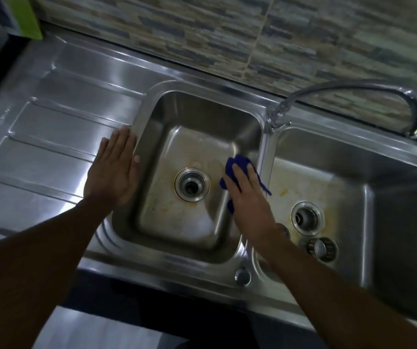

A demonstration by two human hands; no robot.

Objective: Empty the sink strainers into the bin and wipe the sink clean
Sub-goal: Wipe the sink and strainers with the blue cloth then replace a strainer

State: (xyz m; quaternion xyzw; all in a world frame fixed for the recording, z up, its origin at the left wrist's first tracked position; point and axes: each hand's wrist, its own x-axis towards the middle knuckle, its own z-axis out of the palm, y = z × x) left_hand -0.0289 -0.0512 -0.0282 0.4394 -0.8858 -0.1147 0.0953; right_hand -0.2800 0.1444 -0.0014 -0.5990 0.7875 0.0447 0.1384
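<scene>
A steel double sink fills the view. In the left basin [197, 137] my right hand [249, 197] presses a blue cloth [237, 163] against the right inner wall. My left hand [114, 170] lies flat and open on the rim between the drainboard and the left basin. The left drain [192, 184] is open, with no strainer in it, and yellowish stains ring it. The right basin [353, 177] has yellow stains and an open drain [307, 217]. A metal strainer [322, 248] lies on its side just in front of that drain; a second one [283, 230] is partly hidden by my right forearm.
A ribbed steel drainboard [51, 137] stretches to the left. The curved tap [353, 89] arches from the back right over the divider between the basins. A tiled wall [252, 34] runs behind. A green box [23, 16] stands at the far left corner.
</scene>
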